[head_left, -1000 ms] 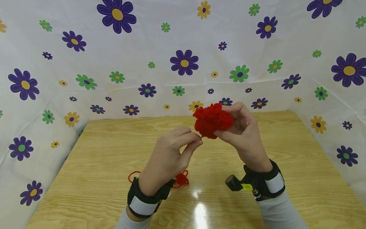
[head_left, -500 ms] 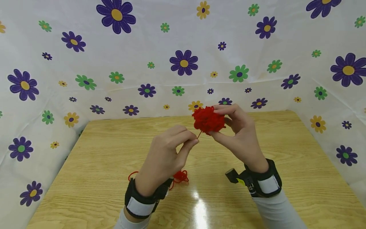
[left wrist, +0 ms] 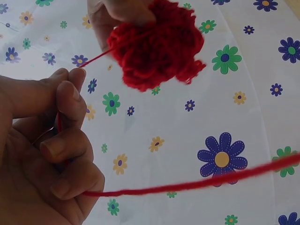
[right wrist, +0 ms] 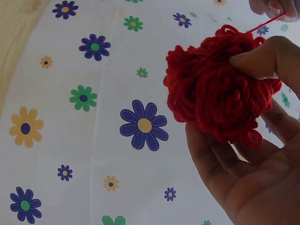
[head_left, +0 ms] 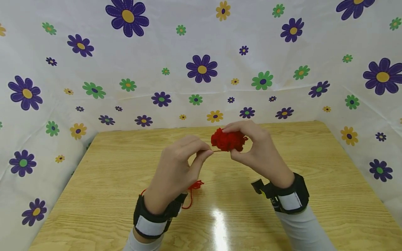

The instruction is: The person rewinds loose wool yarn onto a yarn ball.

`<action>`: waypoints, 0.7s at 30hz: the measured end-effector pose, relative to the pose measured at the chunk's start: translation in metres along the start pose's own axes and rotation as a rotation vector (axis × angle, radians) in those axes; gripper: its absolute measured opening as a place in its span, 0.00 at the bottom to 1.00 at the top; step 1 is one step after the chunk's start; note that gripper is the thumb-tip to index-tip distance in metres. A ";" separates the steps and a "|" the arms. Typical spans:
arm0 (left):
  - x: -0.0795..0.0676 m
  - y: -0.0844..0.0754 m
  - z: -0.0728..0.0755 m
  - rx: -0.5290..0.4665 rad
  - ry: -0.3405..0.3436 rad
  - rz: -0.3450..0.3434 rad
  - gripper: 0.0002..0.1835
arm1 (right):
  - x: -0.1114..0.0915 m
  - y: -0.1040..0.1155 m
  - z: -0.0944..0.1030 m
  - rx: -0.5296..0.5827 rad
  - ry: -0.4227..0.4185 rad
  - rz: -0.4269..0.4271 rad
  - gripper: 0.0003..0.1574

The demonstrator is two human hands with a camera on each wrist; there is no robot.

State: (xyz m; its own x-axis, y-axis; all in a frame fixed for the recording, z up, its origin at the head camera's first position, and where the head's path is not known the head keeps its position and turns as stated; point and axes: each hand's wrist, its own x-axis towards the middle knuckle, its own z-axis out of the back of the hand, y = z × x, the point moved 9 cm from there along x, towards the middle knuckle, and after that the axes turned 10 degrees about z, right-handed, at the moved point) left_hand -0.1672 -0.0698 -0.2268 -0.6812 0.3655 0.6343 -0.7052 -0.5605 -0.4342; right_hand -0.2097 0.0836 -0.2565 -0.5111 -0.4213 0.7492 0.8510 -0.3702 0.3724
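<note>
1. White flower-printed cloth point(head_left: 176, 45) hangs behind a pale wood-grain table point(head_left: 110, 167).
2. I watch the right hand point(head_left: 259, 150), its grip clamped on a rounded red yarn ball point(head_left: 227, 141) above the table.
3. Left hand point(head_left: 179, 164): grip pinching a taut red strand point(left wrist: 96, 58) from that ball.
4. Loose red yarn point(head_left: 196, 185) lies below.

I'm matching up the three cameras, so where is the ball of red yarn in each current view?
Head: the ball of yarn is just right of and below centre, held in the right hand.
Left wrist: the ball of yarn is at the top, near the middle.
Right wrist: the ball of yarn is right of centre, mostly in the upper half.
Shared landmark: the straight red strand between it and the left hand.
</note>
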 end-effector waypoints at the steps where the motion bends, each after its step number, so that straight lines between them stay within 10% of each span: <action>1: 0.000 0.001 0.001 -0.002 -0.004 -0.001 0.03 | -0.001 -0.001 -0.002 -0.008 0.021 -0.004 0.29; 21: 0.002 0.004 0.011 -0.070 -0.063 -0.025 0.03 | -0.009 0.016 -0.022 0.483 0.348 -0.075 0.34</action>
State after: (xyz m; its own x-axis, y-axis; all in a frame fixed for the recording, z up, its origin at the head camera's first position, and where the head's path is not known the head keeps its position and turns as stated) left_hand -0.1690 -0.0799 -0.2205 -0.6510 0.3303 0.6835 -0.7353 -0.4979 -0.4598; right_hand -0.1939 0.0628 -0.2696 -0.5119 -0.6851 0.5183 0.7279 -0.0255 0.6852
